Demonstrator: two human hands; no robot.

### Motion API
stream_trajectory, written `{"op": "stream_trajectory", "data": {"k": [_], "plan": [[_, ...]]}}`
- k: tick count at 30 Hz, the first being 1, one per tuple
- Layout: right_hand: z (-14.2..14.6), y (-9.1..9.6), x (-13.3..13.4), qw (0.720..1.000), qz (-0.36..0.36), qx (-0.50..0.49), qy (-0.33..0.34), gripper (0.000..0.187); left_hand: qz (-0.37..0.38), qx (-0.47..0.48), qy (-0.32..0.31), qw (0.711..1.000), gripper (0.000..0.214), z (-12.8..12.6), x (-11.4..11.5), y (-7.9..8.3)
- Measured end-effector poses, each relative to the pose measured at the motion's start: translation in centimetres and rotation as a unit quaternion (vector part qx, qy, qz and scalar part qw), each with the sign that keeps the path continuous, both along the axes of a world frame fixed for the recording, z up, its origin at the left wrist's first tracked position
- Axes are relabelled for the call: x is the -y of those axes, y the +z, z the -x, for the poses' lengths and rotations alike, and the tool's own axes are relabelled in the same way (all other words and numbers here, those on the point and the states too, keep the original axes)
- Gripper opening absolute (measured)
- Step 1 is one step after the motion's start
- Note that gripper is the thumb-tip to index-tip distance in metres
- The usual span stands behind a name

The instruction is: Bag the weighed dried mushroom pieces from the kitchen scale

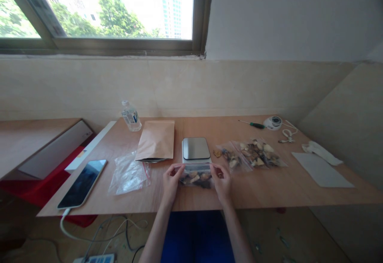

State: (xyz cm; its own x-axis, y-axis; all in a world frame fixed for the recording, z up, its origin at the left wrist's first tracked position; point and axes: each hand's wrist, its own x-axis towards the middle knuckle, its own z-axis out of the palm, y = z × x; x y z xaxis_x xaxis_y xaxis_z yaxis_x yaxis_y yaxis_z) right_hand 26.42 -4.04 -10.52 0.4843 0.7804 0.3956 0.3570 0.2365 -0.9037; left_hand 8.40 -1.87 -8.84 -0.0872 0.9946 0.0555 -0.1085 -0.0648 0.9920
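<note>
Between my two hands hangs a clear zip bag (pixel 196 178) with dried brown and dark pieces in it, held by its top edge. My left hand (pixel 172 177) pinches the left corner of that edge, thumb against fingers. At the right corner my right hand (pixel 220 178) has the same kind of pinch. Just behind the bag stands a small scale (pixel 196 148) with a shiny metal plate; the bag and hands cover its front. To the right lie a smaller filled bag (pixel 231 157), a larger filled bag (pixel 260 153) and a loose dried piece (pixel 217 153).
Left of the scale are a brown paper pouch (pixel 157 139), empty clear bags (pixel 130 175), a water bottle (pixel 131 116) and a phone (pixel 83 183) on a cable. At the right sit a screwdriver (pixel 256 125), a white dome camera (pixel 273 122) and a white sheet (pixel 321 170).
</note>
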Motion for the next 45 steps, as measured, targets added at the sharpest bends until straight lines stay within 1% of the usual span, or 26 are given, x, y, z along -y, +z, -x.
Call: {"op": "stream_trajectory", "data": {"k": [3,7,10,12,18,23,27,35,41,45], "plan": [[-0.02,-0.03,-0.01,0.999,0.024,-0.039,0.007,0.026,0.001,0.002,-0.007,1.0,0.025,-0.06,-0.03,0.03],[-0.01,0.07,-0.1,0.991,0.051,-0.106,0.061,0.027,0.003,0.026,-0.035,0.999,0.025,-0.19,-0.04,0.14],[0.11,0.27,-0.16,0.987,0.046,-0.114,0.102,0.026,0.002,0.041,-0.037,0.998,0.026,-0.21,0.01,0.2],[0.2,0.37,-0.18,0.986,0.042,-0.112,0.115,0.024,0.004,0.042,-0.042,0.998,0.026,-0.18,0.03,0.19],[0.18,0.36,-0.13,0.988,0.022,-0.098,0.115,0.02,-0.001,0.036,-0.044,0.998,0.024,-0.11,-0.04,0.09],[0.16,0.47,-0.03,0.988,0.027,-0.104,0.111,0.021,0.002,0.028,-0.046,0.999,0.024,-0.18,0.06,0.34],[0.2,0.55,-0.01,0.988,0.018,-0.099,0.119,0.02,0.007,0.01,-0.055,0.998,0.025,-0.19,0.14,0.51],[0.33,0.69,-0.03,0.987,0.018,-0.11,0.12,0.019,0.0,-0.013,-0.046,0.999,0.025,-0.4,0.26,0.86],[0.3,0.65,-0.06,0.988,0.017,-0.098,0.117,0.018,-0.004,-0.028,-0.034,0.999,0.024,-0.3,0.26,0.39],[0.32,0.83,-0.03,0.986,0.005,-0.102,0.128,0.018,-0.013,-0.028,-0.027,0.999,0.026,-0.25,0.22,0.26]]}}
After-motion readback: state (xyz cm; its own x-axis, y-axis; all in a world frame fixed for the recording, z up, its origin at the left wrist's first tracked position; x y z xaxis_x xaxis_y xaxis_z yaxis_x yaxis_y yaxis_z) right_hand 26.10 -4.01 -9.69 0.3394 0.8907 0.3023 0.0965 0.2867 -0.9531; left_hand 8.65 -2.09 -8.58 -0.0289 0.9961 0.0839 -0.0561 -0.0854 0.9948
